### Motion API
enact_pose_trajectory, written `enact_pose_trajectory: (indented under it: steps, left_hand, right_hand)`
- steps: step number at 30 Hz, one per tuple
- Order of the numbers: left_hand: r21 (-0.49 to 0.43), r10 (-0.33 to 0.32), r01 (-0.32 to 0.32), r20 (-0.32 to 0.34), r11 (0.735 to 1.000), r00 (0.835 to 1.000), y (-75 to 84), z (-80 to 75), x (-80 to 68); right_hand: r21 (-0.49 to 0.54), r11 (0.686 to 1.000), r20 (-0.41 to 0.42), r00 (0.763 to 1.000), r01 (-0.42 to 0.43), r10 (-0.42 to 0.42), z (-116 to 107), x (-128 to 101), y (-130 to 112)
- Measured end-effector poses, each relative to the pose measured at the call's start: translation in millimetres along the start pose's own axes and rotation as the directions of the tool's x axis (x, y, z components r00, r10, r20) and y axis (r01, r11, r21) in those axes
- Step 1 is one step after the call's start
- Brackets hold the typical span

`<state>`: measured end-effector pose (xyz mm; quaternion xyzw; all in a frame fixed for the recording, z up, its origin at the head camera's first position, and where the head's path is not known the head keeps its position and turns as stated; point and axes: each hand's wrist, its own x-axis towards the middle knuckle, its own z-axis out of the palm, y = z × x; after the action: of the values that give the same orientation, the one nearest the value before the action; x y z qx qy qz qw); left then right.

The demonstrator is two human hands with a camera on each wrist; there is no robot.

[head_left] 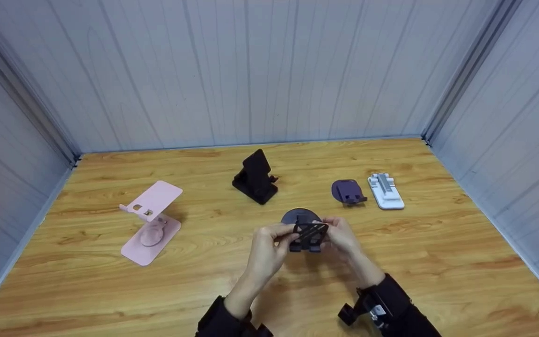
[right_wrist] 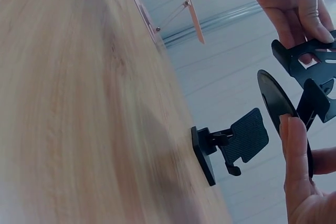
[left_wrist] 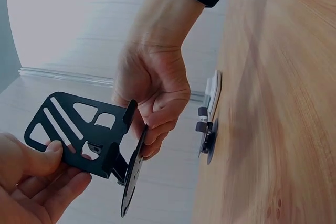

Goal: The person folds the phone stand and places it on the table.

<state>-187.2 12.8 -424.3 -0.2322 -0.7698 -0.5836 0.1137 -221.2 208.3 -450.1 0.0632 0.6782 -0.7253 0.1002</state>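
Note:
Both hands hold a black metal phone stand with a slotted plate and a round base, raised over the table. My left hand pinches the plate's side edge, thumb on its face in the left wrist view. On the other side, my right hand grips the disc-shaped base by its rim, as the right wrist view shows. A short hinged arm joins plate and base, with the plate tilted away from the disc. Two small lips stick out along the plate's edge.
Pink phone stand stands unfolded at the left. Behind the hands is another black phone stand. A folded dark purple stand and a folded white one lie at the right. Panel walls border the wooden table.

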Motion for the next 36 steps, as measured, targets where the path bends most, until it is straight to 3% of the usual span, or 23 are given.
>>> enact_pose_trajectory:
  steps: [10,23,36]
  left_hand:
    - [0.038,-0.05,0.047,0.086,0.998,0.995,-1.2,-5.1,2.9]
    - [0.038,-0.066,0.062,0.115,0.997,0.991,-1.2,-3.6,0.4]
    - [0.005,-0.005,0.005,-0.01,1.0,1.0,-5.5,1.3,-1.6]
  right_hand:
    - [0.046,0.997,-0.026,0.998,-0.058,0.059,-0.3,3.3,1.2]
    - [0.063,0.997,0.051,0.998,-0.051,0.048,-4.1,3.0,7.3]
    - [0.093,0.995,0.073,0.997,-0.021,0.014,-1.4,0.3,4.2]
